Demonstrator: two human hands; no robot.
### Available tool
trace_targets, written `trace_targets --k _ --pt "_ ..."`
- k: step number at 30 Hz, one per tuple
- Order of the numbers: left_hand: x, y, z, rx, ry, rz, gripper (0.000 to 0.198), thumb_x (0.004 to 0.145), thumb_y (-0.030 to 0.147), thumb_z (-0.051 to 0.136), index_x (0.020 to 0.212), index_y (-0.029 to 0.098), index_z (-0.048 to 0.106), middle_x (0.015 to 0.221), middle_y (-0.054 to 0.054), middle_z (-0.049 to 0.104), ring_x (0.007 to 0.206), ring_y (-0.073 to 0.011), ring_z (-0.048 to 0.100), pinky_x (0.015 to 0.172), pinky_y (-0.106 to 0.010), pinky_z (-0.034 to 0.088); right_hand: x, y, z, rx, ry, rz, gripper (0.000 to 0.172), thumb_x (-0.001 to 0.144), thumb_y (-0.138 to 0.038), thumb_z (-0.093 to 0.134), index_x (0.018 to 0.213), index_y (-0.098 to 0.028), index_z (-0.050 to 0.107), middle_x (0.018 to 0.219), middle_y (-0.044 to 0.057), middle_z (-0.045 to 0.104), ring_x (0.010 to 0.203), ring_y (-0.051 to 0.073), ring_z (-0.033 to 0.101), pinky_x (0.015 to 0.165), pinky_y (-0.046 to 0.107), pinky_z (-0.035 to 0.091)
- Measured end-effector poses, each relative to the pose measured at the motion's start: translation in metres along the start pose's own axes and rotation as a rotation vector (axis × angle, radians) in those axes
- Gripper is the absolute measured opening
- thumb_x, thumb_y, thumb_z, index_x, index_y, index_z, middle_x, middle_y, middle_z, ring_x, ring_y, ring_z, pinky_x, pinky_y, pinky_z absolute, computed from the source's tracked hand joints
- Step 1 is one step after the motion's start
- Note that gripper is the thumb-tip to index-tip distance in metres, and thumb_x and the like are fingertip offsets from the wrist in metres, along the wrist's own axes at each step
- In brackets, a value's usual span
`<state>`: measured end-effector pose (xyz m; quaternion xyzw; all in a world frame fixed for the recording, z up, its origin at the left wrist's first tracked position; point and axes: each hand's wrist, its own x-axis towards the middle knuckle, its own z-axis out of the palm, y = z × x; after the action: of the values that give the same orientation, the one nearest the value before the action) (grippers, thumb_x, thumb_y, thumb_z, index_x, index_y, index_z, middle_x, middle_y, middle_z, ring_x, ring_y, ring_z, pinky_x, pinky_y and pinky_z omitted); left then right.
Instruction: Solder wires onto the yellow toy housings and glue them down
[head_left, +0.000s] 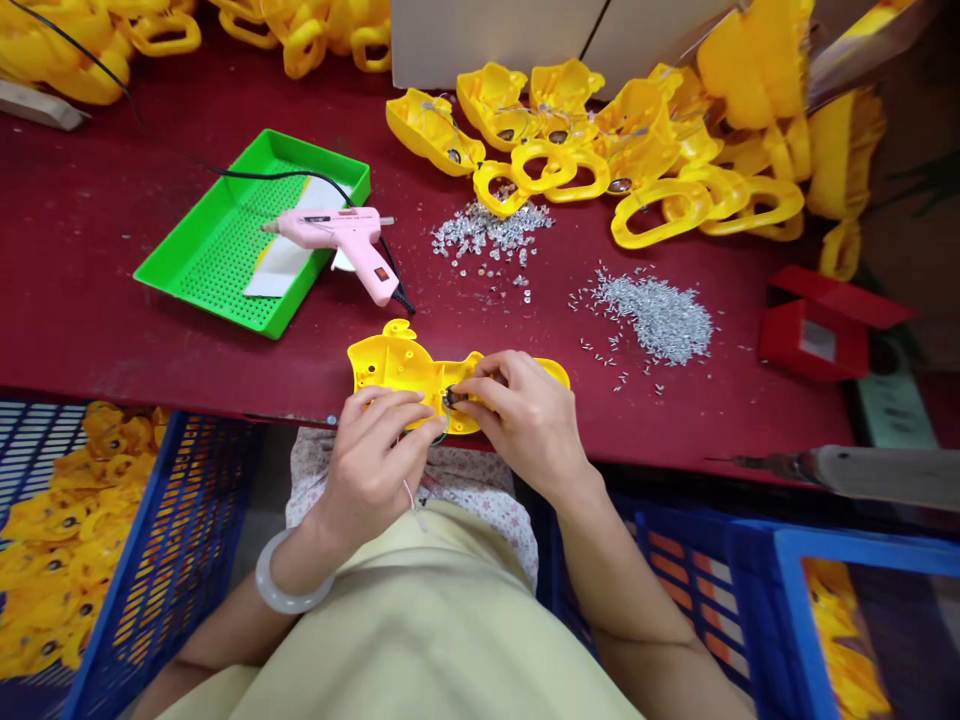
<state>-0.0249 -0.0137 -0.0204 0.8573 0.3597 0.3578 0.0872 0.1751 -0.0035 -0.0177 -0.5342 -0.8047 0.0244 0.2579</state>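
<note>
A yellow plastic toy shell half (397, 362) lies hollow side up at the table's front edge, with ribs and screw posts showing inside. My left hand (379, 450) is closed on its near edge, fingers bent over the rim. With thumb and fingers, my right hand (529, 415) pinches a small dark round part (451, 397) inside the shell's middle. Part of that piece is hidden by the fingertips. Thin wires hang near my left fingertips, and a pale thread trails below that hand.
A pink glue gun (341, 235) rests across a green tray (270, 318). Loose silver screws (660, 318) and small clear pieces (491, 232) lie in piles. Yellow shells (562, 95) line the back. A red box (814, 335) stands right; a screwdriver (862, 472) juts in. Blue crates (187, 500) flank me.
</note>
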Motion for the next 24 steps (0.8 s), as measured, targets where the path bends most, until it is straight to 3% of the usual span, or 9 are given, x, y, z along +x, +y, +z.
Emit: trace_targets --k 13,19,24 --pt "0.004 -0.002 0.002 0.046 -0.009 0.020 0.021 0.085 0.006 0.054 0.101 0.017 0.064 0.096 -0.005 0.074 0.095 -0.0205 0.068 0.092 -0.041 0.045 0.007 -0.003 -0.004 -0.083 -0.114 -0.016 0.013 0.090 -0.027 0.059 0.085 -0.022 0.070 0.088 0.006 0.063 0.078 0.017 0.053 0.059 0.028 0.037" --pt "0.004 -0.002 0.003 0.043 -0.012 0.007 0.022 0.086 0.005 0.054 0.102 0.016 0.064 0.097 -0.006 0.073 0.095 -0.0209 0.068 0.094 -0.043 0.046 -0.004 -0.001 -0.004 0.005 -0.024 -0.048 0.021 0.094 -0.030 0.053 0.092 -0.020 0.071 0.089 0.006 0.066 0.075 0.015 0.053 0.065 0.030 0.042" --pt "0.006 -0.010 -0.008 -0.079 -0.057 0.033 0.020 0.085 0.008 0.060 0.101 0.019 0.066 0.100 -0.005 0.073 0.103 -0.0204 0.067 0.099 -0.044 0.046 -0.006 -0.001 -0.002 -0.035 -0.040 -0.061 0.024 0.094 -0.032 0.052 0.094 -0.019 0.072 0.093 0.008 0.068 0.077 0.016 0.052 0.065 0.031 0.041"
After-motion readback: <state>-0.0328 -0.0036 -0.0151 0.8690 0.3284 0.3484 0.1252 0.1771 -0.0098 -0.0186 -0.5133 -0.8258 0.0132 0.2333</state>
